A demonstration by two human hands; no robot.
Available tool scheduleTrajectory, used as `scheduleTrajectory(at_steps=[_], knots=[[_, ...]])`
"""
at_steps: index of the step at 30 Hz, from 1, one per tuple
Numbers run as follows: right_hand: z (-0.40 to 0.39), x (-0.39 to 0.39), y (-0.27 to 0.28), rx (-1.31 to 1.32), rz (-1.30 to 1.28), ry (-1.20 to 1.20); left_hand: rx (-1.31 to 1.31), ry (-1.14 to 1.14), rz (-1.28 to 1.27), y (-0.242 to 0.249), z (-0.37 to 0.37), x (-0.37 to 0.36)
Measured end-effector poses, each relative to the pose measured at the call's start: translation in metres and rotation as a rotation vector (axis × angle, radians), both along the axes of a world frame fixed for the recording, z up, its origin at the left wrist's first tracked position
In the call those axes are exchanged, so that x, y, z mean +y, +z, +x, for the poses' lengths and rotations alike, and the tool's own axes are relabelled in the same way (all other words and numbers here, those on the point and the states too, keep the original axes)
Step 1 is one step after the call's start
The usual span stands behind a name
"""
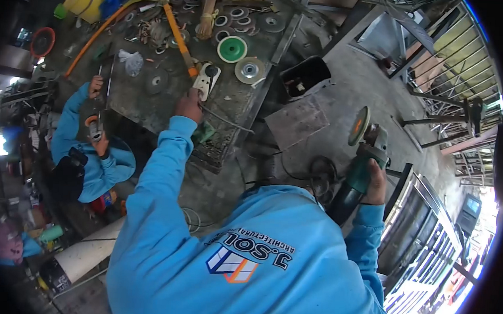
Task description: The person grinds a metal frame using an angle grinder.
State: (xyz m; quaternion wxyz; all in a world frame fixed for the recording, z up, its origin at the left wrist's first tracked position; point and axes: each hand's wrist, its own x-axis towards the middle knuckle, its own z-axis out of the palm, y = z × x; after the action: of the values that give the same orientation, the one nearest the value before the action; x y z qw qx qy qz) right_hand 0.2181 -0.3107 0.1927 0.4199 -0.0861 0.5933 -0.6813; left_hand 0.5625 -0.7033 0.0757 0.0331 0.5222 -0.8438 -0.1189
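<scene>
My right hand (376,183) is wrapped around the green body of an angle grinder (361,171). The grinder is held off to the right, its round disc (359,126) tilted up and clear of any surface. On the left, my left hand (189,105) is closed at the lower end of a cream metal piece with a black round knob (208,79), over the workbench (133,88). An orange bar (179,39) meets the piece's upper end. Beside it lie a green disc (232,49) and a grey flap disc (250,70). My left fingertips are partly hidden.
A co-worker (94,168) in blue sits left of the bench, holding another grinder (94,127). Several worn discs lie at the bench's far end. A black bin (305,78) and a flat sheet (297,123) are on the floor. Metal frames (423,245) stand at right.
</scene>
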Motion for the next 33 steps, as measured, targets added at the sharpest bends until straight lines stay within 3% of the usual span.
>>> scheduleTrajectory(at_steps=[6,8,11,13,14,15,16,17,18,20,23,27,30,33], knots=[[-0.001,-0.001,0.005,0.066,0.106,-0.031,-0.034,-0.088,-0.015,-0.015,0.005,-0.023],[0.0,-0.001,-0.002,0.273,0.257,-0.118,-0.001,-0.09,-0.005,-0.018,0.004,-0.033],[0.003,-0.003,-0.005,0.303,0.168,-0.022,-0.169,-0.168,-0.073,-0.001,-0.003,-0.025],[0.006,-0.007,0.002,0.32,0.154,0.009,-0.107,-0.247,-0.1,-0.037,0.02,-0.044],[0.005,-0.007,0.004,0.266,0.167,-0.004,-0.191,-0.398,-0.187,-0.053,0.033,-0.051],[0.007,-0.007,0.001,0.078,0.192,-0.085,-0.144,-0.402,-0.228,-0.079,0.047,-0.054],[0.002,-0.006,-0.001,0.15,0.189,-0.008,-0.13,-0.392,-0.199,-0.078,0.043,-0.057],[-0.003,-0.005,0.01,0.288,0.09,0.087,-0.133,-0.356,-0.149,-0.066,0.028,-0.05],[-0.003,-0.003,-0.011,0.35,0.304,-0.058,-0.149,-0.319,-0.109,-0.054,0.011,-0.048],[-0.004,-0.002,0.005,0.358,0.327,-0.152,-0.226,-0.258,-0.061,-0.028,-0.016,-0.042],[-0.007,-0.003,0.009,0.225,0.166,-0.182,-0.331,-0.209,0.003,-0.003,-0.037,-0.041],[-0.008,0.016,0.015,0.333,0.178,-0.219,-0.44,-0.373,0.076,0.016,-0.029,-0.061],[-0.023,0.048,0.022,0.343,0.158,-0.32,-0.362,-0.494,0.016,0.032,-0.023,-0.067],[-0.043,0.068,0.027,0.288,0.026,-0.512,-0.322,-0.416,-0.097,0.054,-0.053,-0.078]])
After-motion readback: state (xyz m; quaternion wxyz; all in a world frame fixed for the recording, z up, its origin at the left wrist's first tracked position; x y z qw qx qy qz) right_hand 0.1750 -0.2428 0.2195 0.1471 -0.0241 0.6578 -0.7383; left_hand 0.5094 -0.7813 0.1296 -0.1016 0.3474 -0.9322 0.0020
